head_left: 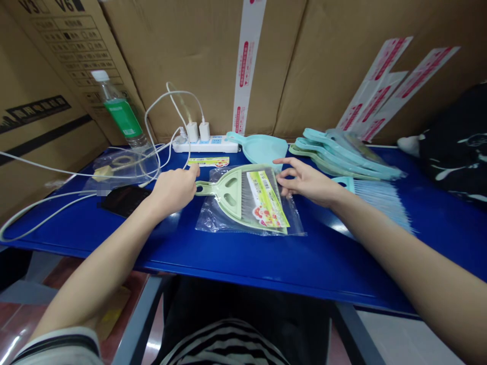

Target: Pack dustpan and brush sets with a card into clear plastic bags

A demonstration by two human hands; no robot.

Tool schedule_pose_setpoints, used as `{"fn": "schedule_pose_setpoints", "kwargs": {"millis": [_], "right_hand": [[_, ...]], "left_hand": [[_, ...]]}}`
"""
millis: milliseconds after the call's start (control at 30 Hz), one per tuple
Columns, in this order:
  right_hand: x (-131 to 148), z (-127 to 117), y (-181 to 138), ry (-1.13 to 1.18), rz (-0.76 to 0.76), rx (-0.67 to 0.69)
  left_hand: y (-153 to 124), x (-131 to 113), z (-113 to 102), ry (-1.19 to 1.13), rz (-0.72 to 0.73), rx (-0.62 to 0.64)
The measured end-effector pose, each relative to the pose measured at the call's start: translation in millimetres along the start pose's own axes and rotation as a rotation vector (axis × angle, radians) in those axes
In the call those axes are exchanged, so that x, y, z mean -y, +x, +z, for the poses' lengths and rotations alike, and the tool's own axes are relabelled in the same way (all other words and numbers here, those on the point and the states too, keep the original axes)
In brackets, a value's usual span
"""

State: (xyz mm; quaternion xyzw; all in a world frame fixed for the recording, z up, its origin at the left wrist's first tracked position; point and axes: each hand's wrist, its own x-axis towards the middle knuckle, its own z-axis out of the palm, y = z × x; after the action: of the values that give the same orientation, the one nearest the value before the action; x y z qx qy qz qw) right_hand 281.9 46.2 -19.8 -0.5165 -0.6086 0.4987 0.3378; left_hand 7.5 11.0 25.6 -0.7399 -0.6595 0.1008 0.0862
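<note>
Left hand (173, 190) grip closed on bagged dustpan's (249, 200) handle (green); right hand (304, 182) fingers apart, touching bag edge.

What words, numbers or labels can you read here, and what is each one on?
"V3": top-left cardboard box, cut off by the frame edge.
"V6": same box.
Grid of print below: too small.
Red print on white tape strip: blurred.
Card in the bagged dustpan set: unreadable.
Bottle label: unreadable.
</note>
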Motion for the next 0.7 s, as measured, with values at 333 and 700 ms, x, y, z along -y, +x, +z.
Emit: {"fn": "schedule_pose_setpoints", "kwargs": {"millis": [333,700], "right_hand": [[12,-7,-3,-0.206,-0.017,-0.043],[12,-7,-1,-0.522,-0.063,0.056]], "left_hand": [[-1,1,-4,0.044,-0.080,0.000],[-4,0,-7,0.055,-0.071,-0.038]]}}
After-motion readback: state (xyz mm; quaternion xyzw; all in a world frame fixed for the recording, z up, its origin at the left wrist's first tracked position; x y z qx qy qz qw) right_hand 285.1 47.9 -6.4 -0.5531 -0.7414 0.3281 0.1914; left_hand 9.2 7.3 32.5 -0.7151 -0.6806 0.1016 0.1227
